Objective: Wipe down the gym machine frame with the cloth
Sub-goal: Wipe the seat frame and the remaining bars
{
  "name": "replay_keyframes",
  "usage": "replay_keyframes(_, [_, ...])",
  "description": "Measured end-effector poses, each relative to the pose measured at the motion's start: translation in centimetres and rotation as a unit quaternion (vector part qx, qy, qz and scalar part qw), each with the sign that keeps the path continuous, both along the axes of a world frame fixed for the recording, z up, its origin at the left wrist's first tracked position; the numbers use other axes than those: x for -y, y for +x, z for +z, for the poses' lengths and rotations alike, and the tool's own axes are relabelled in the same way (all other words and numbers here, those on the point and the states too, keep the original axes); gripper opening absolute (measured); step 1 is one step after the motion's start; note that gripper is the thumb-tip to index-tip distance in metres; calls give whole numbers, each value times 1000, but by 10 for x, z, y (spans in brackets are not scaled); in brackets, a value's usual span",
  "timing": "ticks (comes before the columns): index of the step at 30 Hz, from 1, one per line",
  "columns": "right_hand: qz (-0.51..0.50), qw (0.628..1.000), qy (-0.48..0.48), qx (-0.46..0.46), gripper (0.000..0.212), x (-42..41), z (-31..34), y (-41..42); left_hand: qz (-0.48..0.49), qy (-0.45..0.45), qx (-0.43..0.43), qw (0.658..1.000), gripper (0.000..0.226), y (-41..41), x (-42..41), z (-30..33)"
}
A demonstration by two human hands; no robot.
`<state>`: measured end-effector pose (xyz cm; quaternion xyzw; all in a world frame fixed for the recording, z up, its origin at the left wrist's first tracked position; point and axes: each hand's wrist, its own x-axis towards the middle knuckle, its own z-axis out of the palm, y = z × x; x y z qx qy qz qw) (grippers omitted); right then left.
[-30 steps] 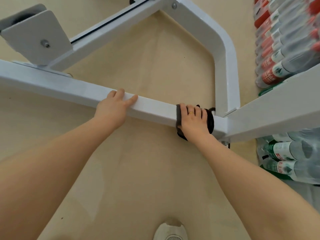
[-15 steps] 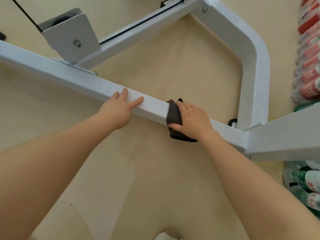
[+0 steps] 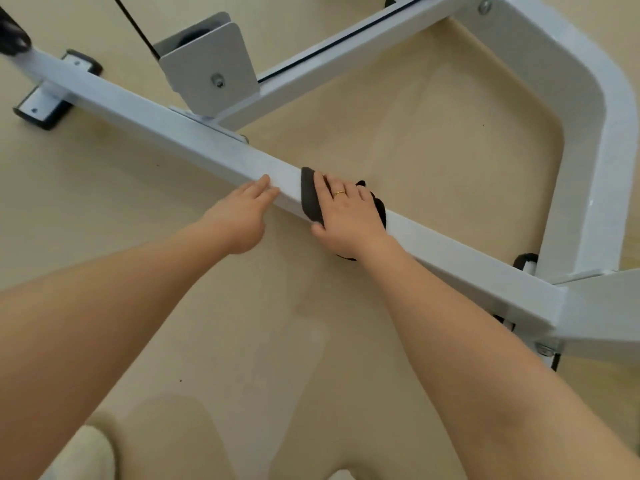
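A white square-tube bar of the gym machine frame (image 3: 166, 131) runs diagonally from the upper left to the lower right. A dark grey cloth (image 3: 309, 197) is wrapped over this bar near the middle of the view. My right hand (image 3: 349, 216) presses flat on the cloth, a ring on one finger. Just left of it, my left hand (image 3: 242, 216) rests on the bar's near edge with its fingers together, holding nothing. The two hands are close but apart.
A grey pulley bracket (image 3: 209, 72) with a black cable (image 3: 135, 26) stands behind the bar. A curved white frame arm (image 3: 599, 140) loops round at the right. A black-capped foot plate (image 3: 41, 105) sits on the beige floor at far left. A pale shoe (image 3: 83, 455) shows at the bottom.
My right hand has slid the cloth leftward along the bar, away from the right joint, closing on my left hand. The view has shifted, so the bottles at the right are out of sight.
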<state>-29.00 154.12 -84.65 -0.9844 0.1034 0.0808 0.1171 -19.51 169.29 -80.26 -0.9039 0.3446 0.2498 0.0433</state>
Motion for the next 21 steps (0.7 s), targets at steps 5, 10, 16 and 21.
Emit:
replay_keyframes(5, [-61,997,-38,-31,72,22,2,-47,8,-16,-4,1000,70,11,-6,0])
replay_keyframes(10, [-105,991,-76,-28,68,-8,-4,-11,16,-32,95,995,72,37,-9,-16])
replay_keyframes(16, [-77,995,-51,28,59,-57,-10,78,30,-94,45,994,82,57,-31,-27])
replay_keyframes(21, [-41,998,-23,32,67,-46,-4,77,-37,-81,51,995,74,75,-42,-23])
